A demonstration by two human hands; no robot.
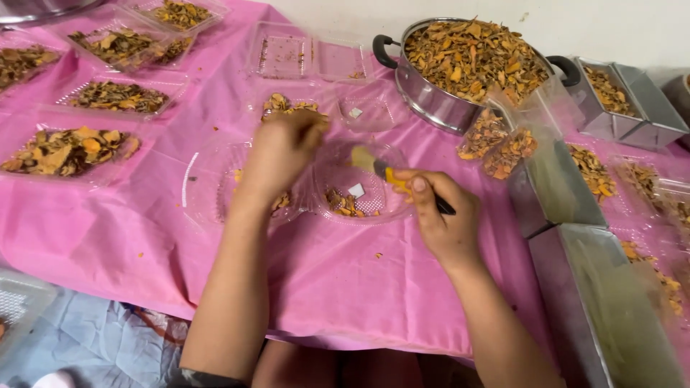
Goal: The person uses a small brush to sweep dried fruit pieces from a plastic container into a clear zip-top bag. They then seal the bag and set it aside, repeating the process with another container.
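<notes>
My left hand (282,149) is closed around a pinch of dried orange-brown chips, hovering over a clear plastic clamshell container (215,183) on the pink tablecloth. My right hand (440,215) grips a small paintbrush (384,172) with a yellow ferrule and black handle, its bristles over the round clear lid (359,188) that holds a few chips and a small white packet (356,190). A little pile of chips (287,105) lies just beyond my left hand.
A steel pot (460,68) heaped with chips stands at the back right. Steel trays (575,287) with chips line the right side. Several filled clear containers (68,151) sit at the left; empty ones (309,57) at the back.
</notes>
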